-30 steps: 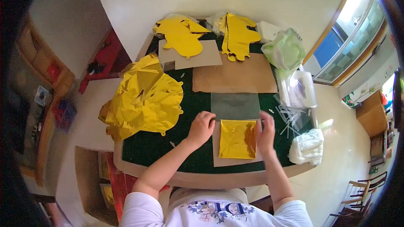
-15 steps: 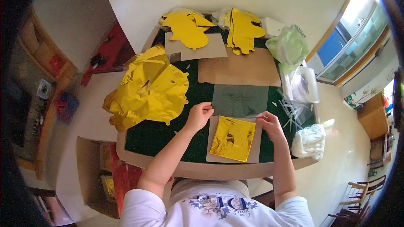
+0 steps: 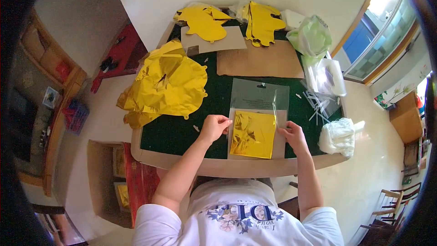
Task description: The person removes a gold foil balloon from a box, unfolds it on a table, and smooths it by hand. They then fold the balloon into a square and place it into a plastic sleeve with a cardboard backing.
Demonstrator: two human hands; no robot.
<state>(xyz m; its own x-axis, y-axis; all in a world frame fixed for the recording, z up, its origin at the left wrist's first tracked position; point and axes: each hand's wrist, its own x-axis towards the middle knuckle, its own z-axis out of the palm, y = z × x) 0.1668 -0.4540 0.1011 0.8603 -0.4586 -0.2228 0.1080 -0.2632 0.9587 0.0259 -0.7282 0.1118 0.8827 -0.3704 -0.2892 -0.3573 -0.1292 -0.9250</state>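
In front of me lies a clear plastic bag (image 3: 242,94) with a hang hole at its top end. A folded square of gold foil (image 3: 261,136) and a grey-brown card (image 3: 281,117) line up with its lower part, foil over card. Thumb and fingers of my left hand (image 3: 215,128) are pinched together at the bag's left edge. My right hand (image 3: 295,136) is closed at the opposite edge, its fingertips right at the film beside the foil.
Crumpled gold foil sheets (image 3: 170,82) lie at the left. Yellow foil shapes (image 3: 205,25), cardboard (image 3: 259,59) and a pale green bag (image 3: 310,36) are farther back. White sticks (image 3: 316,105) and a white plastic bundle (image 3: 337,135) sit at the right. An open box (image 3: 104,177) stands below left.
Film now reaches down beside the foil, with the hang hole showing at the top. My right hand has moved lower along the bag's right edge. The view has shifted slightly.
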